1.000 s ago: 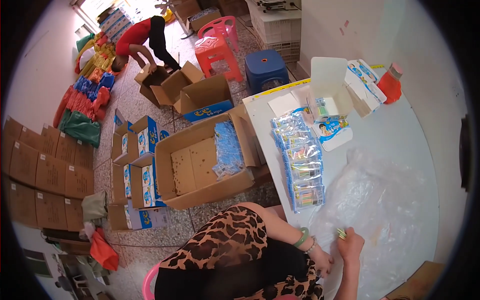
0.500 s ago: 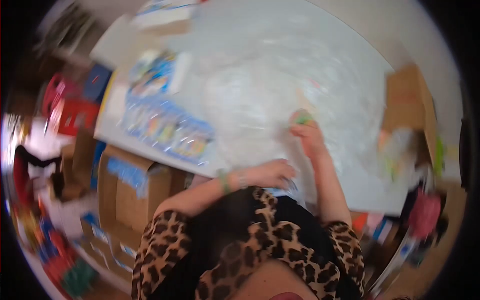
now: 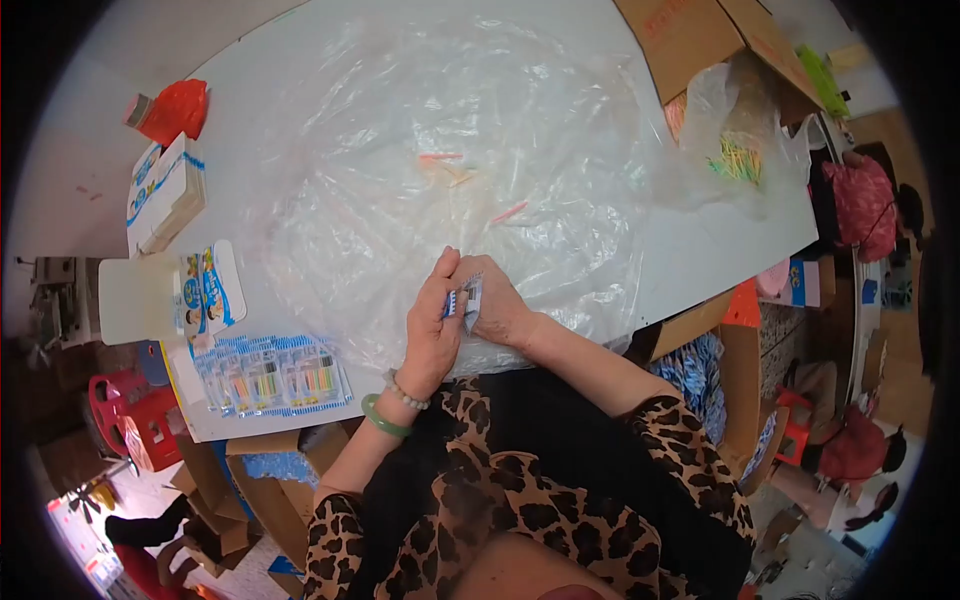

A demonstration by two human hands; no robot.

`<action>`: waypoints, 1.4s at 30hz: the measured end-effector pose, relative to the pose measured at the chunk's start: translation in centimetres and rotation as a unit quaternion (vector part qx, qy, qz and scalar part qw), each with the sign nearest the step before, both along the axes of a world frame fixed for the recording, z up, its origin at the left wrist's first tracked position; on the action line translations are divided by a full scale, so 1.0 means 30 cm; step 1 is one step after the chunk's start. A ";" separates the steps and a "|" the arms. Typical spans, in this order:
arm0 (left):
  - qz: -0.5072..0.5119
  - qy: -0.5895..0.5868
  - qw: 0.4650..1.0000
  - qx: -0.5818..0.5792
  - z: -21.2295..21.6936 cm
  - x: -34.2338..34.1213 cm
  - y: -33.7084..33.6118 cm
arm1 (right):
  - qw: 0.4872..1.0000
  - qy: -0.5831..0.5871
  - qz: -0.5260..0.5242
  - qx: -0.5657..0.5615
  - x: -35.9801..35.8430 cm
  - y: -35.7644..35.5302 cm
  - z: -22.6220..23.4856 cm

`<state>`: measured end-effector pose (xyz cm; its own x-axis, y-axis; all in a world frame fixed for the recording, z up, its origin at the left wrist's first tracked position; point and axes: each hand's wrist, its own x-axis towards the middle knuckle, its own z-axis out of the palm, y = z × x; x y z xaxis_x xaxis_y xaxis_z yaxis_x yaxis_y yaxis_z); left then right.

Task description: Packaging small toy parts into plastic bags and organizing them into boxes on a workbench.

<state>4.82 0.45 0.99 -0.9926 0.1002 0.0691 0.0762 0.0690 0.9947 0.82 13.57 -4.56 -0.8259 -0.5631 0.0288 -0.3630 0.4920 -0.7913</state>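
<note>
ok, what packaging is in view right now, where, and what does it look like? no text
Small pack: pinched between left hand and right hand, pale with a dark striped part.
Blister packs: table's near-left edge, flat row, blue cards with coloured sticks.
Printed card: just above them, blue and white.
Boxes: far left, stacked, white and blue.
Cardboard box: top right, brown, open.
Clear bag: below it, holding coloured sticks.

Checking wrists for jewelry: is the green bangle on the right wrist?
No, the green bangle circles the wrist of the left hand, beside a bead bracelet.
</note>
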 end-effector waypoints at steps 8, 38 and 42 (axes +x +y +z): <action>0.047 -0.135 0.953 0.268 0.018 -0.028 -0.053 | 0.981 0.164 -0.067 -0.081 -0.021 -0.009 0.124; -0.078 0.077 0.942 -0.316 -0.074 -0.268 -0.126 | 0.918 0.119 -0.130 0.356 -0.584 -0.062 0.175; -0.081 0.076 0.953 -0.281 -0.087 -0.266 -0.126 | 0.935 0.085 -0.096 0.330 -0.658 0.017 0.166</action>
